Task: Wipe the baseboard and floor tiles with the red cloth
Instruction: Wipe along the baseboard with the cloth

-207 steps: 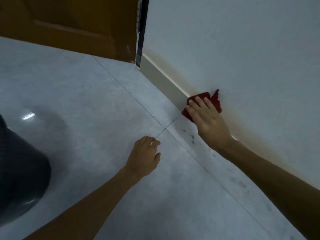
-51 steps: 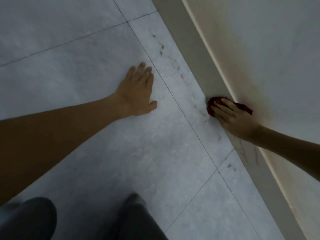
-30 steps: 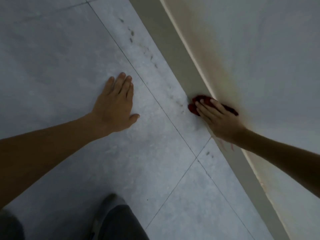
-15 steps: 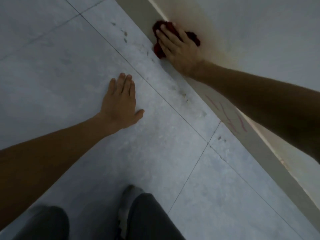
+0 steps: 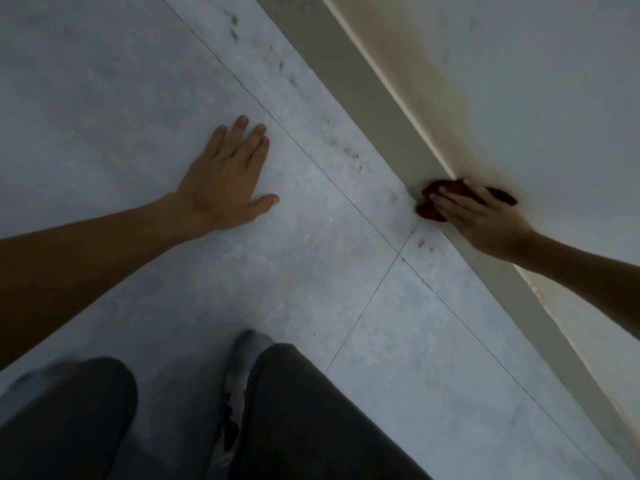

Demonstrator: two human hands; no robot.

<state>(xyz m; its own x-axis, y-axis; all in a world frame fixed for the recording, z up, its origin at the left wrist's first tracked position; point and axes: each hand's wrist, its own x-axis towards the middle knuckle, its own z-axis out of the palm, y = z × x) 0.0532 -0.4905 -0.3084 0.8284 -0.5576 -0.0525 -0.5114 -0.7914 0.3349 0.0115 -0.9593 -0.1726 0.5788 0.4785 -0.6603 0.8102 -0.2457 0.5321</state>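
Red cloth: I see it bunched against the baseboard, right where the board meets the floor tiles; most of it is hidden under my right hand.
Right hand: my fingers lie fairly flat and spread over the cloth, pressing it onto the baseboard; I cannot tell whether the thumb curls around it.
Left hand: it lies palm down and flat on the floor, fingers extended and close together, thumb out to the side, holding nothing; it sits well apart from the cloth.
Baseboard: a pale beige strip running diagonally from top centre to lower right, with a brownish stain on the wall just above it.
Floor tiles: grey, with thin grout lines; one crossing of lines sits near the cloth, just below and left of it. Small dark specks trail along the narrow tile strip beside the baseboard.
Legs: dark trousers fill the bottom of my view, with a grey shoe tip between them.
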